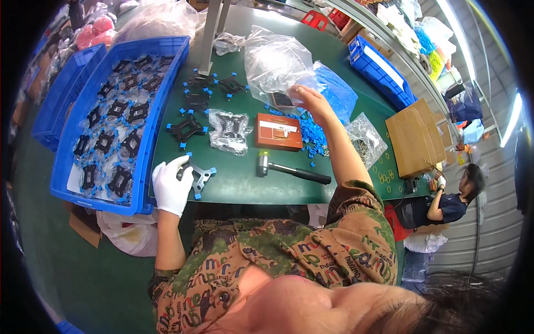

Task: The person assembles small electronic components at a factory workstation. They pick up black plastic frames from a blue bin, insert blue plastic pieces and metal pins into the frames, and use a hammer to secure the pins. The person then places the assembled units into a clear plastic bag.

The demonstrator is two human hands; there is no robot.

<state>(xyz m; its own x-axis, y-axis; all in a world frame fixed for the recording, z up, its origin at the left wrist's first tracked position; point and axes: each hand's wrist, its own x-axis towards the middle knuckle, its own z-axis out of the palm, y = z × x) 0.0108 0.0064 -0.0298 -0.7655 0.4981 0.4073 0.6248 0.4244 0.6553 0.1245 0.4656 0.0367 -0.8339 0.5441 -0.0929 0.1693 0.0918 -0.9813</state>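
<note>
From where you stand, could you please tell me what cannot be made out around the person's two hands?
Head view only:
- Gloved left hand covers part of the black bracket with blue clips.
- Bare right hand lifts a clear plastic bag; glare hides its contents.
- Small dark object behind the bag: too blurred to identify.
- Black parts in the big blue plastic bin: too small for detail.

left hand (171, 186), in a white glove, lies low with fingers curled closed; bare right hand (312, 103) is raised, arm extended, fingers pinched.
</note>
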